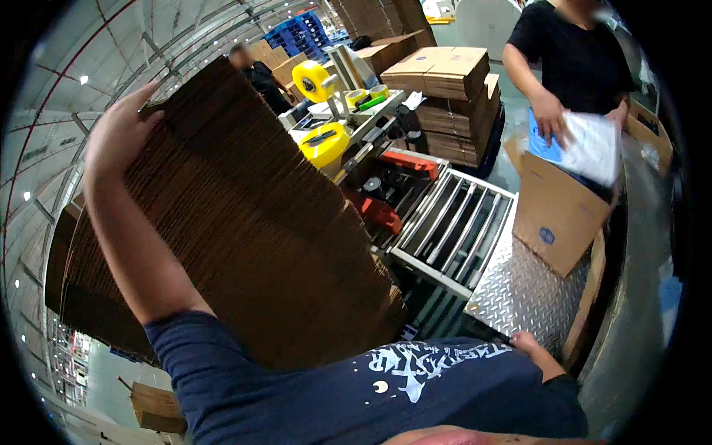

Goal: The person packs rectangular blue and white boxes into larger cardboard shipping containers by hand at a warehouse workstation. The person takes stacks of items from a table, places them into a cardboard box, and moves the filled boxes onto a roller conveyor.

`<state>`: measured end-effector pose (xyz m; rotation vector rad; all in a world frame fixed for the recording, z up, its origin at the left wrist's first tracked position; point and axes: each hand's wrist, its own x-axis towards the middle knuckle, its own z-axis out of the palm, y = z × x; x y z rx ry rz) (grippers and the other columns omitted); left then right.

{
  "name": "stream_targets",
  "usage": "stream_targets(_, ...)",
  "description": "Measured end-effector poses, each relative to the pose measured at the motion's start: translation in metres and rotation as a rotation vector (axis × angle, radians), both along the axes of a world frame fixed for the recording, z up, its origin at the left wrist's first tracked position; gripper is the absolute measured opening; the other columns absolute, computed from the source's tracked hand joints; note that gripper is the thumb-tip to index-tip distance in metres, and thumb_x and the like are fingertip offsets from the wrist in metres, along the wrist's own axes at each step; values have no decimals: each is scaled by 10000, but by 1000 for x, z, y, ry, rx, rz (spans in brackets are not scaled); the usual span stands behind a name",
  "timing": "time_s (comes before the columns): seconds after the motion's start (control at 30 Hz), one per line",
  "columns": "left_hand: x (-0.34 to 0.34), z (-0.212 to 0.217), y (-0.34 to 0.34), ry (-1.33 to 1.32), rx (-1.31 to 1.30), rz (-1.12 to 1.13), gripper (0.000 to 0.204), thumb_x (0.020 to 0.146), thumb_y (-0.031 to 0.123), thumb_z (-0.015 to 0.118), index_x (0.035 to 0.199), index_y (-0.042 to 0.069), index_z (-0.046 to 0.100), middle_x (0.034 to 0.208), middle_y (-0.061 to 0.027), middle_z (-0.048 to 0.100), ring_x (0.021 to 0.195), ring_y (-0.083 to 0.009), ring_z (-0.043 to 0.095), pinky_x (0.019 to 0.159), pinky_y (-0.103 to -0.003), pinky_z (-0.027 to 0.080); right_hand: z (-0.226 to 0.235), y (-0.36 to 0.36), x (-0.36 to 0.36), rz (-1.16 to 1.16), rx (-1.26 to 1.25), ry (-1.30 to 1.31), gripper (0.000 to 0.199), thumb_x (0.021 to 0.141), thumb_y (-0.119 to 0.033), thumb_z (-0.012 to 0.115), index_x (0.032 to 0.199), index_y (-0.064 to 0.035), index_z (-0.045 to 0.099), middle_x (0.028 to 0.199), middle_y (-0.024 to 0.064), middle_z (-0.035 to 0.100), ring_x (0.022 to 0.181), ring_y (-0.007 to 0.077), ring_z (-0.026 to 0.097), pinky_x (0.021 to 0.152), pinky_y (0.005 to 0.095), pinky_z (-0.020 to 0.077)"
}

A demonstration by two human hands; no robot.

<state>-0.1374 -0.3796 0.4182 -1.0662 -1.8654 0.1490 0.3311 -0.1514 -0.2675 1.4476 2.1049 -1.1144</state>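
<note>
The cardboard stack (pixel 237 215) slants near-right from the left hand (pixel 122 130) touching its far corner; the right hand (pixel 529 345) is farther. Whether either grip is closed is unclear.

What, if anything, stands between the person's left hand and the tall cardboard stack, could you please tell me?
Nothing visible does: the left hand is right at the upper left edge of the cardboard stack and appears to touch it. The roller conveyor stands to the stack's right, out of the way.
</note>
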Motion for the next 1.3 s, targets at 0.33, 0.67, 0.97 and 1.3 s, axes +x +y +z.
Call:
stream_targets(0.33,32,27,-79,641,493,325,327,834,444,521,1043,198,577,847,-49,642,809,-317,607,652,-416,483,53,-14,-82,520,34,121,399,744,-309,612,1083,-99,591,1039,144,611,964,306,577,821,382,455)
stream_targets(0.67,217,7,123,341,112,-941,284,839,419,526,906,151,590,735,-71,616,634,-224,597,559,-349,481,232,28,-52,145,10,891,578,747,-294,680,1207,-9,477,1151,165,537,1031,251,533,881,335,425)
stream_targets(0.97,146,-153,288,-568,764,-1389,556,913,503,322,831,23,592,647,-67,565,633,-192,554,584,-337,433,393,40,78,536,322,753,937,662,-313,727,1366,-4,194,1330,242,328,1230,354,351,1030,377,279)
stream_targets(1.3,192,-435,362,-1554,339,-875,963,652,334,745,1391,89,177,1445,-228,-52,1349,-334,36,1074,-406,162,286,77,80,-5,-423,945,741,767,-137,624,1367,15,218,1406,94,269,1256,182,288,1036,306,228)
